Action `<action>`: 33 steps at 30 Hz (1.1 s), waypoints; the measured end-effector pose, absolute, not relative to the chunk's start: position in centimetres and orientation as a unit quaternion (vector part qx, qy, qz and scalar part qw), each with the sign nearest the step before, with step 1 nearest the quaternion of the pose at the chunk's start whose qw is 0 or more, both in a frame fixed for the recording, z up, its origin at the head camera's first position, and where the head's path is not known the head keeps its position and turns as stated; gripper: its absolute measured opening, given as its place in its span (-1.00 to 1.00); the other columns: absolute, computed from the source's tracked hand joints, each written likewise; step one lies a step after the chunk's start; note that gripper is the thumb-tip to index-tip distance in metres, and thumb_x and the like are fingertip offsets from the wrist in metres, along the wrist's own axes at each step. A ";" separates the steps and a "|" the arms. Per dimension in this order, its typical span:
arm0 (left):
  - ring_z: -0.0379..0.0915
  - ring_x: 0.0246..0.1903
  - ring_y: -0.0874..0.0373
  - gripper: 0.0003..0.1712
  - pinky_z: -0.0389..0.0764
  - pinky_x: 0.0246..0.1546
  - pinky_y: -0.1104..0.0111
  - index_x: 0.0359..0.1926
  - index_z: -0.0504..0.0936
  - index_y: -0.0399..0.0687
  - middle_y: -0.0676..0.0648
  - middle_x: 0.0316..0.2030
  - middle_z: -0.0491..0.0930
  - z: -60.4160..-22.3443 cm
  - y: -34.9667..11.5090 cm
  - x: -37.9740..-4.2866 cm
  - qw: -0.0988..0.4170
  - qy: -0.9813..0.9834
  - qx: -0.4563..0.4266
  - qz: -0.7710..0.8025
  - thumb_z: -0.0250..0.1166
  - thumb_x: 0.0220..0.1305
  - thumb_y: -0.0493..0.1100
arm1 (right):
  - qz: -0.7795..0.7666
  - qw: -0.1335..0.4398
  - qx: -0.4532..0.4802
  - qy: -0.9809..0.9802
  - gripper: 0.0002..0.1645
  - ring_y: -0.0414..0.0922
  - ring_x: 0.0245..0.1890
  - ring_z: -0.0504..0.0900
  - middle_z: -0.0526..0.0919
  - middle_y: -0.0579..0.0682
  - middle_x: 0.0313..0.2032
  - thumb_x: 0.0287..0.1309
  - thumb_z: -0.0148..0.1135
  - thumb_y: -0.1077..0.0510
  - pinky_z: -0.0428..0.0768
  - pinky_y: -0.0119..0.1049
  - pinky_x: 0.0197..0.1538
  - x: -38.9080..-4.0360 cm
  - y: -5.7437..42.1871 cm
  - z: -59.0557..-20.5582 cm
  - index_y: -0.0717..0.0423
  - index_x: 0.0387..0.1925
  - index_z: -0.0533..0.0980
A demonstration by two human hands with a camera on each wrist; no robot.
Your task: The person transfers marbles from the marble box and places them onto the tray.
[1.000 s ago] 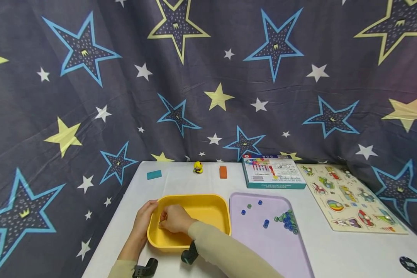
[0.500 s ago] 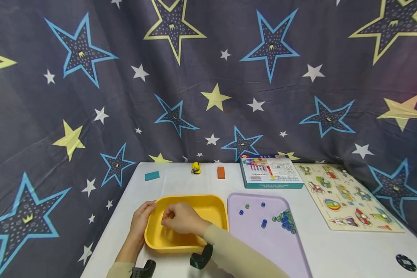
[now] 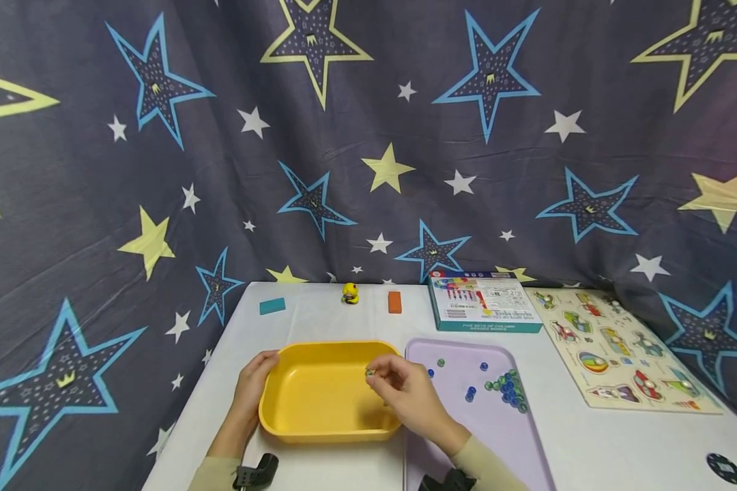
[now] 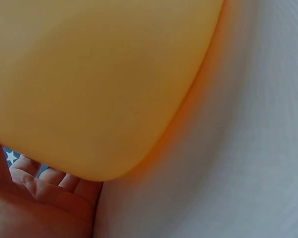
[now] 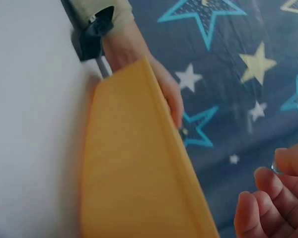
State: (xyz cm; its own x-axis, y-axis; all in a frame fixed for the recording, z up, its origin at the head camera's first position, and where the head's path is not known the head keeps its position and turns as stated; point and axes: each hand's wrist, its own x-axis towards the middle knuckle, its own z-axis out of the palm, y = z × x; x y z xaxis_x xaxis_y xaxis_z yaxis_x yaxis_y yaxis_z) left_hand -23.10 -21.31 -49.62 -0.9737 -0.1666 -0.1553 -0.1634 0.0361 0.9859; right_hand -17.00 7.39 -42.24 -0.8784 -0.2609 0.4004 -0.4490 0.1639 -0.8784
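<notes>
My left hand holds the left side of a yellow plastic bin, fingers at its rim. In the left wrist view the bin's wall covers much of the frame, with thumb and fingers at its edge. My right hand is over the bin's right rim, pinching a small greenish glass bead between thumb and index finger. The same bead shows as a clear glint in the right wrist view. Right of the bin, a lilac tray carries blue and green beads, mostly clustered at its right edge.
Along the back lie a teal block, a small yellow figure, an orange block and a boxed set. A wooden picture puzzle lies at right, with a black round chip nearer. A star-patterned curtain hangs behind.
My right hand has risen from inside the bin and moved right, now with the bead at its fingertips. A blue bead on the tray has rolled right. My left hand stays at the bin.
</notes>
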 end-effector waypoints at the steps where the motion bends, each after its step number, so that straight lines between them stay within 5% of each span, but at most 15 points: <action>1: 0.37 -0.08 0.07 -0.58 0.45 -0.15 0.43 0.00 0.46 -0.16 -0.10 0.00 0.45 -49.6 -21.3 -23.1 0.001 -0.720 0.115 -0.685 0.04 0.26 0.03 | 0.604 0.089 0.226 -0.759 -0.88 -0.27 -0.65 0.41 0.55 0.02 -0.51 0.06 0.21 0.25 0.43 -0.41 -0.63 -17.0 8.2 -42.9 0.18 -0.30 0.51; 14: 0.36 -0.05 0.02 -0.53 0.45 -0.12 0.41 0.04 0.43 -0.14 -0.12 0.04 0.42 -49.1 -21.3 -22.8 -0.013 -0.716 0.110 -0.689 0.01 0.27 0.08 | 0.376 0.197 0.022 -0.905 -0.84 -0.34 -0.71 0.37 0.47 -0.27 -0.66 -0.16 0.35 0.22 0.34 -0.44 -0.60 -18.1 16.8 -48.7 -0.04 -0.43 0.58; 33: 0.37 -0.07 0.03 -0.54 0.45 -0.14 0.40 0.04 0.43 -0.15 -0.13 0.03 0.43 -49.2 -21.2 -22.8 -0.013 -0.714 0.110 -0.691 0.01 0.28 0.07 | 0.293 0.194 -0.004 -0.936 -0.80 -0.28 -0.69 0.31 0.43 -0.22 -0.68 -0.22 0.36 0.24 0.26 -0.40 -0.60 -18.3 17.9 -50.2 0.04 -0.41 0.62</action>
State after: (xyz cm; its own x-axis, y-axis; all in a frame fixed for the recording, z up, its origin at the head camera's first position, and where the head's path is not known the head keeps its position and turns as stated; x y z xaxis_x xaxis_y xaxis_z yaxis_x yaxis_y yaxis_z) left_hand -22.82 -21.17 -49.17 -0.9753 -0.1398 -0.1712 -0.1756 0.0200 0.9843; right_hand -18.28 17.88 -50.23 -0.9248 0.1212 0.3607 -0.1060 0.8284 -0.5501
